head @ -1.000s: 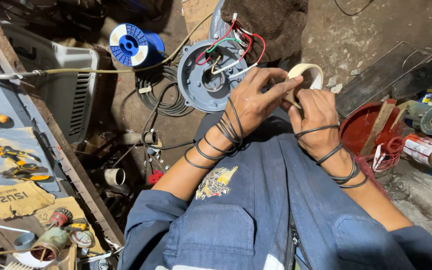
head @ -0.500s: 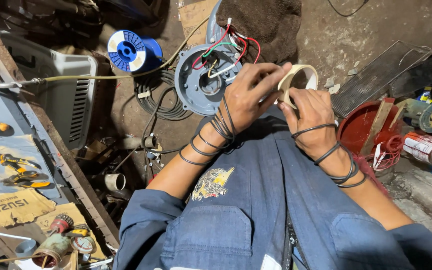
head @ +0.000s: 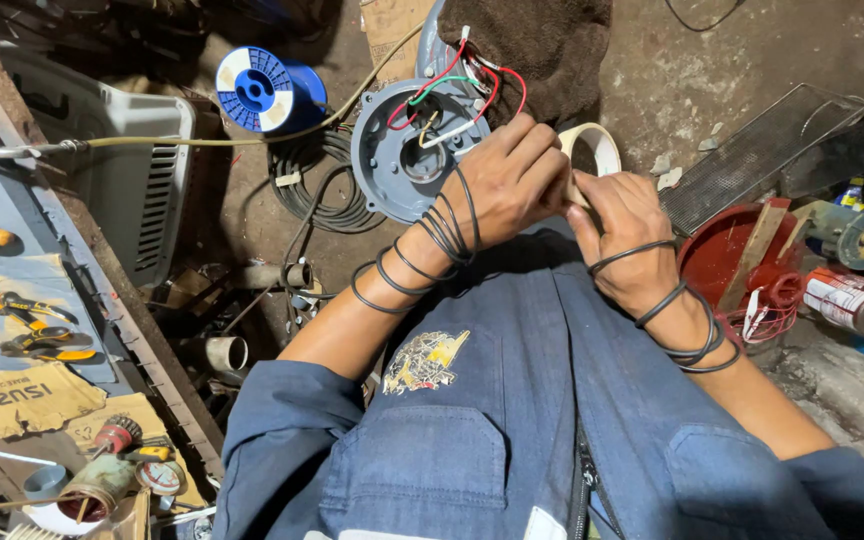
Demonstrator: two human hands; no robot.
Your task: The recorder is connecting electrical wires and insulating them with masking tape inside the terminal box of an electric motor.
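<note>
tape roll [head: 592, 150] pinched by left hand [head: 507, 185], right hand [head: 627, 235]

My hands meet mid-frame; directly above them the round grey metal motor housing [head: 404, 150] with coloured wires blocks the way, coiled black cable [head: 322, 185] crowds its left, and bare dirt floor [head: 712, 80] lies open at upper right

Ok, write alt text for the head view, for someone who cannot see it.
Two bare hands, left hand and right hand, meet on a cream tape roll, with thin black cable looped round both wrists. Beyond them stands a grey motor housing with red, green and white wires, beside a blue wire spool.
</note>
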